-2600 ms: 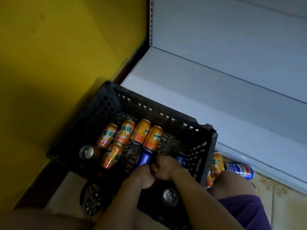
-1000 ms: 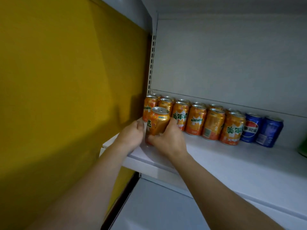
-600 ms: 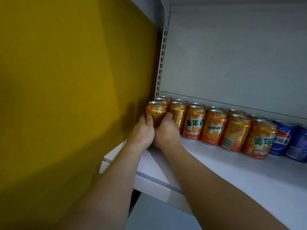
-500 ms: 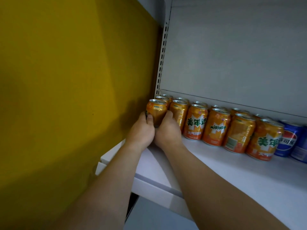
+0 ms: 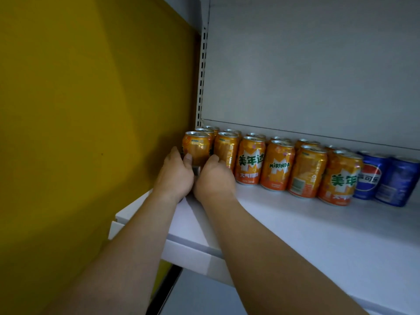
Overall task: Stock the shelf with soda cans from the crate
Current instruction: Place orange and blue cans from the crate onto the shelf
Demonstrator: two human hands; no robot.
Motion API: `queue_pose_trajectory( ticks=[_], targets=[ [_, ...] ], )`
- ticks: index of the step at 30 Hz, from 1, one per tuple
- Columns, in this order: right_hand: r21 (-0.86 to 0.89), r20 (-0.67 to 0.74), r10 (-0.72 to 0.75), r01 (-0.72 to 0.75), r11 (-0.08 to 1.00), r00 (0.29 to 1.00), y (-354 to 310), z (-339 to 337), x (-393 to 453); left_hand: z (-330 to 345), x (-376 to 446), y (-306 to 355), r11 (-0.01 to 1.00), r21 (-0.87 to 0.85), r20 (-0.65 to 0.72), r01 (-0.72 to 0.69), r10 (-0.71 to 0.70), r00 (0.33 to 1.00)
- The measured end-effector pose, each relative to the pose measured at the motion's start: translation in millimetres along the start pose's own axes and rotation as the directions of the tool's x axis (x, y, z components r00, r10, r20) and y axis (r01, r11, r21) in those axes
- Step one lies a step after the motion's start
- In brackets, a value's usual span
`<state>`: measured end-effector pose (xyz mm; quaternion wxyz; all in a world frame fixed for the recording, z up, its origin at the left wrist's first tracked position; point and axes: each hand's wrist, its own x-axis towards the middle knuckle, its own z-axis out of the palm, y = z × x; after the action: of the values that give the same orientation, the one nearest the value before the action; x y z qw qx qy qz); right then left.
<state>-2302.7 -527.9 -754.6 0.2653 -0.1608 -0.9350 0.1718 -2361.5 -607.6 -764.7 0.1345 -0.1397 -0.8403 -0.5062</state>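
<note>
Orange can (image 5: 197, 148) now seated at shelf (image 5: 295, 223) row's left end, left hand (image 5: 175, 178) and right hand (image 5: 213, 178) still cupping it, grip loosening; next, crate.

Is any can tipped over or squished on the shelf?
No, nothing stands out. The orange cans and the blue cans all stand upright in tidy rows on the shelf. The left hand and right hand hold the end can, also upright.
</note>
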Motion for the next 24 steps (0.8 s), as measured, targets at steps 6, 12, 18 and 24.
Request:
queue_pose_trajectory(
  ticks=[6,12,18,24],
  targets=[
    [-0.082,-0.329,-0.312,0.302,0.95,0.891,-4,-40,-56,-24,-47,30,0.939,0.183,-0.276,-0.29,0.333,0.902],
    [0.052,-0.508,-0.425,0.52,0.853,0.749,54,-91,-168,-28,-169,54,0.928,-0.021,-0.282,-0.372,0.351,0.893],
    [0.311,-0.13,-0.383,0.405,0.86,0.914,144,-67,-312,-10,-341,16,0.988,-0.141,0.207,-0.063,0.092,0.974],
    [0.278,0.706,-0.329,0.182,0.943,0.627,200,-14,-442,15,-492,-86,0.914,0.297,0.661,0.275,-0.405,0.632]
  ],
)
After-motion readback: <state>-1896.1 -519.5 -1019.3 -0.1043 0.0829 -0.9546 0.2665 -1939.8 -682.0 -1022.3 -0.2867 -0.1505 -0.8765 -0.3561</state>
